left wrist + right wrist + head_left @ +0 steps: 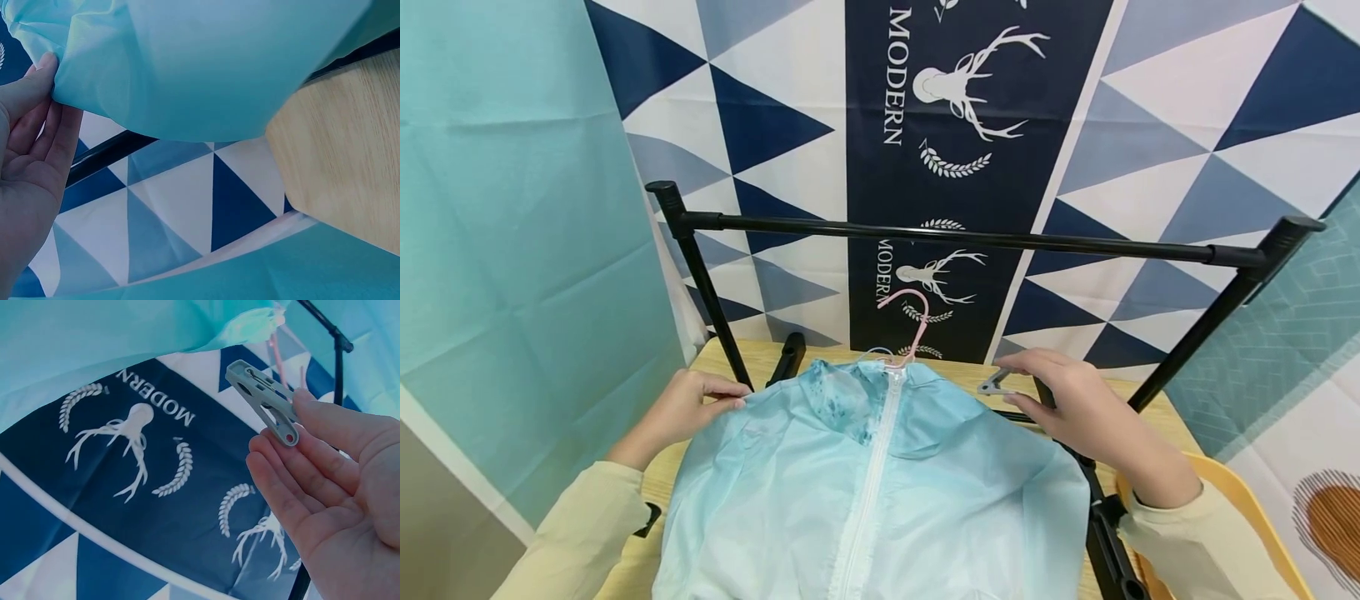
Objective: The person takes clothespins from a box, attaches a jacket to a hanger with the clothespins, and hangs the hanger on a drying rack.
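A light blue zip-up jacket point(970, 492) hangs on a pink hanger point(921, 329), whose hook sticks up out of the collar. My left hand point(696, 408) pinches the jacket's shoulder on the left, thumb on top of the cloth point(94, 69) in the left wrist view. Between the thumb and fingers of my right hand point(1078, 408) is a grey clothespin point(995, 383), near the jacket's other shoulder. In the right wrist view the clothespin point(262, 400) points away from the palm, apart from the cloth.
A black rack bar point(880, 232) crosses behind the jacket, between two slanted posts. Below lies a wooden tabletop point(737, 354). A yellow basket point(1247, 517) stands at the lower right, partly behind the right sleeve. Patterned cloth point(790, 50) covers the back wall.
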The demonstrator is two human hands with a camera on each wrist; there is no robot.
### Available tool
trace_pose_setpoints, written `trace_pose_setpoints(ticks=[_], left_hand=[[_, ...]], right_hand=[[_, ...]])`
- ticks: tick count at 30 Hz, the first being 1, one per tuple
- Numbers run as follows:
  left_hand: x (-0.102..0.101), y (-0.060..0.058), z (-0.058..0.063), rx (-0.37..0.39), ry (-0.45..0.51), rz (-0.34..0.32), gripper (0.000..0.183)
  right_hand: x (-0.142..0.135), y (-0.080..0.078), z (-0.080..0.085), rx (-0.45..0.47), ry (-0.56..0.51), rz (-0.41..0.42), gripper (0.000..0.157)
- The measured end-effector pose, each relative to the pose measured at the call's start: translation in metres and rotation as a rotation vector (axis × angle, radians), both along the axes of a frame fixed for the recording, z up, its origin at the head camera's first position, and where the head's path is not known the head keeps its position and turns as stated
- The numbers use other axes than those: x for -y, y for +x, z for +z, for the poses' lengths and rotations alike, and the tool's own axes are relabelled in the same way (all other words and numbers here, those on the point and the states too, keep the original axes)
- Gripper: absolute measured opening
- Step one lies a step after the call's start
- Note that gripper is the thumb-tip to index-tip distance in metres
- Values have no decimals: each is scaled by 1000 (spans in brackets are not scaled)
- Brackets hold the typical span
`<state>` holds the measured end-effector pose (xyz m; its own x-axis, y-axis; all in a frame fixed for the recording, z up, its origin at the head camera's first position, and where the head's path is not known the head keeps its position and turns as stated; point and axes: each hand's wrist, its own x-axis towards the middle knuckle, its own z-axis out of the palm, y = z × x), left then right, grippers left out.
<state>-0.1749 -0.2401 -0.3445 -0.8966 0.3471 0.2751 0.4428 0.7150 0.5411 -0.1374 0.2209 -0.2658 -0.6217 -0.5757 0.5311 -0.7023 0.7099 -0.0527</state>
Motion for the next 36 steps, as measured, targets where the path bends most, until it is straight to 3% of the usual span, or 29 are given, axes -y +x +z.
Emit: trace_pose_setpoints(ticks=[8,14,25,36], left_hand=[[-1,0,1,15,6,4,15],[-1,-1,0,8,7,6,16],[-3,0,0,17,12,12,16],[-2,0,-1,3,14,8,16]], right_hand=[[15,0,5,52,-25,29,37],[22,-1,6,34,-51,53,38],[34,-7,2,92,-136,9,33],[51,-12,-4,89,-167,96,36]])
